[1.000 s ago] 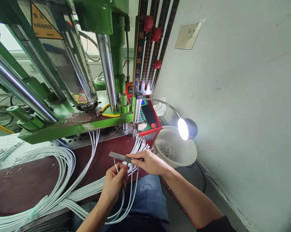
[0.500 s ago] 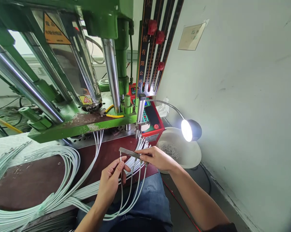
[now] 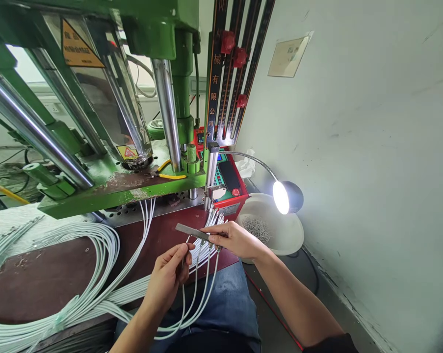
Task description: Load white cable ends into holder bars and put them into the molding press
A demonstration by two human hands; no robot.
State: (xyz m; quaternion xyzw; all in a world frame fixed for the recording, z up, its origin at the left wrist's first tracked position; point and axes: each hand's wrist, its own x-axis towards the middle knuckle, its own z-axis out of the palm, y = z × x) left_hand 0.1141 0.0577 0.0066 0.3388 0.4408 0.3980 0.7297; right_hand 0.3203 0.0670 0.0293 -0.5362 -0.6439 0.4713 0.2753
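In my right hand [image 3: 234, 239] is a flat grey metal bar [image 3: 187, 230], pinched between thumb and fingers. Several pale cables [image 3: 208, 279] hang from the bar's underside near those fingers; how they are fixed there is too small to tell. My left hand [image 3: 169, 267] is closed on a single pale cable, its thin tip [image 3: 188, 239] pointing up just under the bar's free end. Whether tip and bar touch, I cannot tell. Beyond the bar, a bunch of cable ends [image 3: 214, 218] lies at the right of the brown board [image 3: 162, 240].
Over the board stands a green press [image 3: 133, 189], with yellow-handled pliers [image 3: 171, 176] on its plate. A coiled cable bundle [image 3: 111, 255] lies at left. To the right are a red control box [image 3: 234, 201], a lit lamp [image 3: 289, 197] and a white basin [image 3: 293, 235] of small metal parts.
My left hand has turned, tilting the cable tip to the right beneath the bar. The bar's free end has shifted slightly left in view. The whole view has drifted a little.
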